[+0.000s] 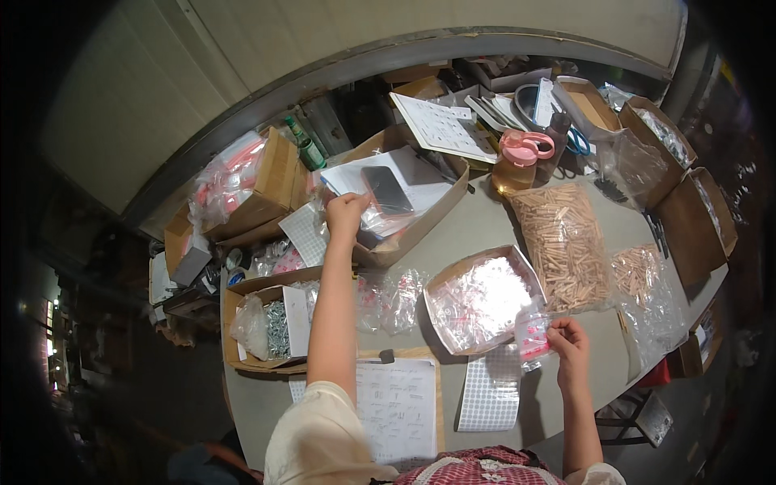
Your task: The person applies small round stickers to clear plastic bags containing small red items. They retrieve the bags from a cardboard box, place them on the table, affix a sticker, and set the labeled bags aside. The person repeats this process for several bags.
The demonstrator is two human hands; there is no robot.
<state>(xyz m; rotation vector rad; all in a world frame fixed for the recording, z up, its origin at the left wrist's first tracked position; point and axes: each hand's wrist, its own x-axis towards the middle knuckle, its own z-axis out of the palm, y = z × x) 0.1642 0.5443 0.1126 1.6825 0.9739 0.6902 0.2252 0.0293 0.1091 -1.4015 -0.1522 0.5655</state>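
My right hand point(570, 341) pinches the edge of a small clear plastic bag with pinkish-red print point(533, 335), held up beside the near right corner of an open carton point(443, 330) filled with clear plastic packets point(489, 293). My left hand point(346, 215) reaches far out, its fingers closed at the left side of a cardboard box point(453, 194) with white papers point(420, 174) in it. Whether something is between those fingers is hidden. A dark-screened phone point(386, 191) lies on the papers, just right of that hand.
A large bag of wooden dowels point(563, 246) and a smaller one point(637, 271) lie at right. Behind stands a pink-lidded bottle point(521, 158). A box of screws point(277, 327) sits left. Nearby are a printed sheet point(396, 404) and a dotted sticker sheet point(488, 396).
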